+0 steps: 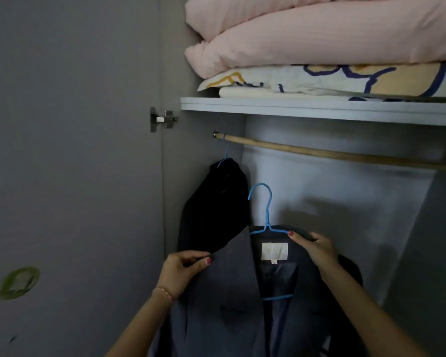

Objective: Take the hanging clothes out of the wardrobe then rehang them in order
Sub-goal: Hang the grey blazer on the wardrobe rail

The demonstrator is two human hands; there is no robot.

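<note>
A dark blue-grey blazer [232, 300] on a blue wire hanger [267, 207] is held up in front of the open wardrobe, its hook free below the wooden rail [345, 153]. My left hand [183, 271] pinches the blazer's left shoulder and lapel edge. My right hand [317, 247] grips the collar and the hanger's right arm. A black garment [214, 210] hangs on another blue hanger at the rail's far left end.
A white shelf [319, 109] above the rail carries folded pink bedding [319, 34] over patterned sheets. The grey wardrobe door [70, 150] stands open on the left, with a hinge [162, 119] and a green round mark [18, 282]. The rail right of the black garment is bare.
</note>
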